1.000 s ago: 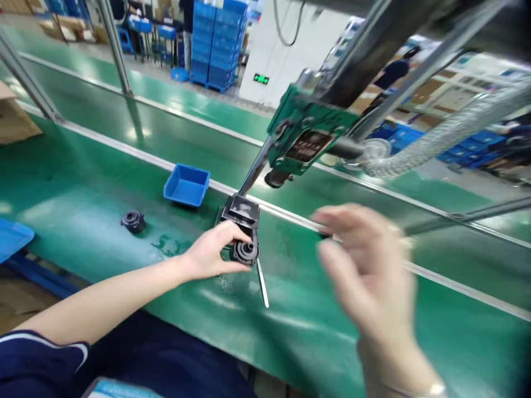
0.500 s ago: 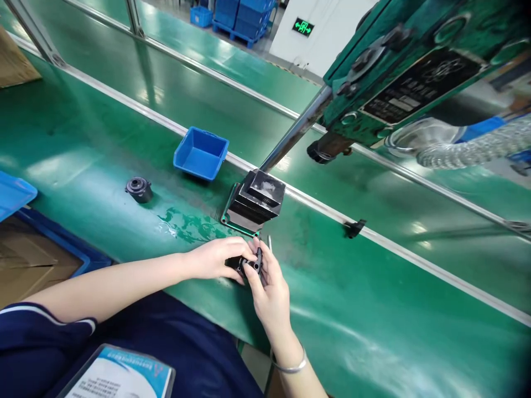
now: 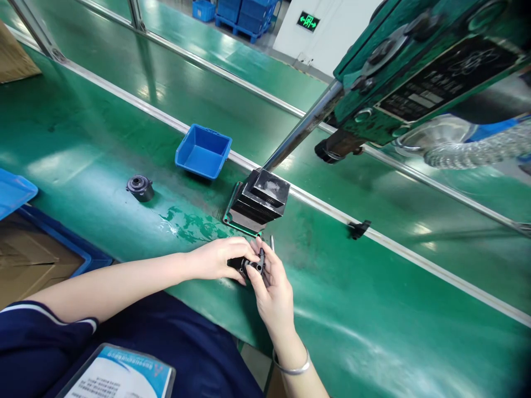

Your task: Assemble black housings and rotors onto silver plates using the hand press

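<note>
Between both hands, close to the bench's front edge, is a black plastic part (image 3: 259, 266) with a short round tube opening on it. My left hand (image 3: 222, 258) is closed around its left side. On the other side my right hand (image 3: 274, 284) grips it, thumb on the front and fingers behind. Much of the part is hidden by the fingers. Just beyond the hands stands a black block fixture (image 3: 265, 196) on a green-edged base plate. A thin metal rod (image 3: 272, 243) sticks up beside the right fingers. To the left, a round black housing (image 3: 140, 188) rests on the bench.
A blue bin (image 3: 203, 152) sits behind the fixture's left side. A green press machine (image 3: 415, 72) overhangs the right, with a steel column (image 3: 305, 124) slanting down behind the fixture. A small black piece (image 3: 359, 229) lies by the metal rail. Cardboard in a blue crate (image 3: 89, 260) is at left.
The whole view has shifted slightly, the press appearing a bit farther right. Both hands keep their hold on the black part, with hardly any movement of it.
</note>
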A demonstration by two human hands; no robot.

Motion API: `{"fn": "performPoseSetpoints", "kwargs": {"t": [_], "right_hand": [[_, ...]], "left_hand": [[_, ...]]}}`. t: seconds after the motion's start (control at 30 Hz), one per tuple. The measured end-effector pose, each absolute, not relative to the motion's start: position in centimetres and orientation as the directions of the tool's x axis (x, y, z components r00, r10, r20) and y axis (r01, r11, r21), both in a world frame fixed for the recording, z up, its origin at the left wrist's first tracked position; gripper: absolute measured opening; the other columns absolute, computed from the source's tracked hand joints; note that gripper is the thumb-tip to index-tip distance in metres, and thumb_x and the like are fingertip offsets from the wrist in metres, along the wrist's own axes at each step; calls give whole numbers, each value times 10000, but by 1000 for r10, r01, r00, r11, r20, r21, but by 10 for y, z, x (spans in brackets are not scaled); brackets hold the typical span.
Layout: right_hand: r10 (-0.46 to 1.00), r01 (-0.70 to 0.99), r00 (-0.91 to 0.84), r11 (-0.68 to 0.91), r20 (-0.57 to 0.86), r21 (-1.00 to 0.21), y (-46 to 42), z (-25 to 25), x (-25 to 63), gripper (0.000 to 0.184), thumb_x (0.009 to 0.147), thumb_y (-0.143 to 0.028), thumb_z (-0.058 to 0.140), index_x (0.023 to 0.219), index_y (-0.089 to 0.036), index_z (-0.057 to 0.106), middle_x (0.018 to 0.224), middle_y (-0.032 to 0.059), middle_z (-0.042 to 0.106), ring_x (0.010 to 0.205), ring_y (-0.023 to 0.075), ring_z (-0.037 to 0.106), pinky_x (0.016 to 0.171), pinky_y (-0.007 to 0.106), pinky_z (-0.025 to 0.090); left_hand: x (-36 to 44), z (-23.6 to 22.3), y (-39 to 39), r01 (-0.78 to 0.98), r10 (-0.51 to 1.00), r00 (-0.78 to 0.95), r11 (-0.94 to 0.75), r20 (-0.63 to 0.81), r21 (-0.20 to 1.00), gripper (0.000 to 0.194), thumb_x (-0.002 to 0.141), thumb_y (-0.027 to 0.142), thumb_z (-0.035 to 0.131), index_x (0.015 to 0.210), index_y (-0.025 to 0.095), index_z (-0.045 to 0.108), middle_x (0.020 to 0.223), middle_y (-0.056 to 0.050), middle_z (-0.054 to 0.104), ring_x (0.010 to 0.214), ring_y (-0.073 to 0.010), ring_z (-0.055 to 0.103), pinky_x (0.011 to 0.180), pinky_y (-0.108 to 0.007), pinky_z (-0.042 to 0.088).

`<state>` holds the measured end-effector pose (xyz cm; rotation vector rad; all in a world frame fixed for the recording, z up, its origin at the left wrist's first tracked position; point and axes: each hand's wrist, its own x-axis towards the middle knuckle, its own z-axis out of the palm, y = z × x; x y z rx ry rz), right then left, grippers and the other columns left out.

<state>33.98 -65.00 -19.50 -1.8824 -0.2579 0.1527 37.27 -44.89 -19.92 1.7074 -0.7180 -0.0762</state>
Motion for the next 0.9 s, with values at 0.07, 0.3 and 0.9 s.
{"fn": "performPoseSetpoints", "kwargs": {"t": [0.07, 0.3, 0.9], "right_hand": [[253, 100, 967, -307, 21, -947, -650, -195, 340, 574, 1003, -402, 611, 1528, -258, 429, 1576, 109, 476, 1436, 251, 511, 1223, 501, 432], [265, 115, 964, -309, 31, -944, -650, -193, 343, 574, 1002, -398, 614, 1523, -242, 429, 1575, 123, 474, 1438, 250, 507, 1220, 494, 438], [275, 149, 959, -316, 59, -937, -652, -194, 344, 562, 1007, -371, 614, 1523, -261, 423, 1584, 106, 467, 1436, 230, 510, 1207, 454, 458]], "left_hand": [[373, -200, -449, -428, -496, 802, -87, 334, 900, 439, 769, 245, 877, 1163, 203, 688, 1193, -111, 688, 1178, -242, 653, 1024, -370, 534], [373, -201, -449, -452, -485, 795, -76, 364, 889, 423, 785, 238, 864, 1166, 198, 684, 1184, -122, 689, 1173, -248, 654, 1007, -382, 546], [374, -201, -449, -466, -486, 790, -79, 374, 881, 400, 790, 229, 857, 1150, 192, 687, 1175, -124, 691, 1165, -251, 660, 1018, -392, 544]]}}
